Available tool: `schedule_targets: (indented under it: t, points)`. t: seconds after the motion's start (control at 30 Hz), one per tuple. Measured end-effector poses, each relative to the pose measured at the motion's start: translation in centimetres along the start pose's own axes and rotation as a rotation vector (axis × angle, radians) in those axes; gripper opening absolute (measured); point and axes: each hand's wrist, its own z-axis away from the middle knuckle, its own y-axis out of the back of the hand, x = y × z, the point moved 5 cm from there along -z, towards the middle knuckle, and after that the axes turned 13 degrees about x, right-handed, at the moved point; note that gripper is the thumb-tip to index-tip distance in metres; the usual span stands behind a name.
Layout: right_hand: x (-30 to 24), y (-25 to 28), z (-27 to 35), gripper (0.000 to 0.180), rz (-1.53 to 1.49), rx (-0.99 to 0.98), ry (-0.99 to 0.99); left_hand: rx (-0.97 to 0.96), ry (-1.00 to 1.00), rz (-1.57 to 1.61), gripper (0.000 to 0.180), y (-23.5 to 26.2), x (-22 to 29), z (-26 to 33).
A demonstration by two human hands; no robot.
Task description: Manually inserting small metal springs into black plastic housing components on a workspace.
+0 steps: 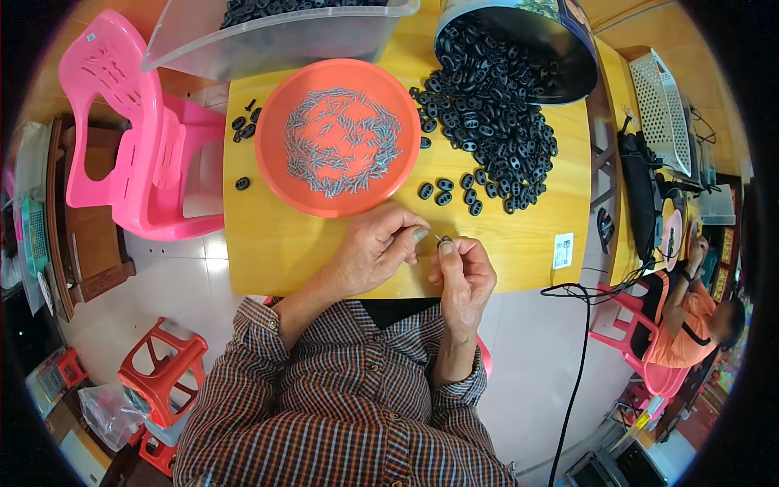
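Over the near edge of the yellow table, my hands meet with their fingertips almost touching. Thumb and forefinger of my left hand [380, 250] are pinched together at a thin metal pin [437, 238]. My right hand [464, 276] grips a small black oval piece [444, 240], mostly hidden by the thumb and fingers. The pin lies at that piece; whether it is inside a hole is too small to tell. Just beyond my left hand, a round orange tray [272, 170] holds many loose grey metal pins [312, 166].
Black two-holed oval pieces [511, 150] spill from a tipped metal tin [591, 61]. A clear plastic bin [324, 40] stands at the back left. Pink chair [134, 154] and red stool [166, 369] are left. A black cable [586, 349] hangs at right; another person [686, 325] sits beyond.
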Motion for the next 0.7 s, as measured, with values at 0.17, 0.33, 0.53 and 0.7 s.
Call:
schedule_targets:
  t: [0.17,0.33,0.53,0.7]
  points:
    - [-0.1,1.2,-0.5,0.013,0.021,0.08,0.034,0.037,-0.444,-0.353,0.013,-0.5,1.6,-0.2]
    - [-0.7,1.3,-0.7,0.013,-0.001,0.069,0.047,0.143,-0.603,-0.65,0.029,-1.8,1.8,-0.5]
    - [-0.3,1.7,-0.6,0.011,-0.021,0.041,0.019,0.073,-0.565,-1.038,0.047,-3.2,2.7,-1.1]
    - [-0.3,1.8,-0.7,0.009,-0.066,0.015,0.018,0.055,-0.492,-1.165,0.046,-4.0,2.7,-1.6]
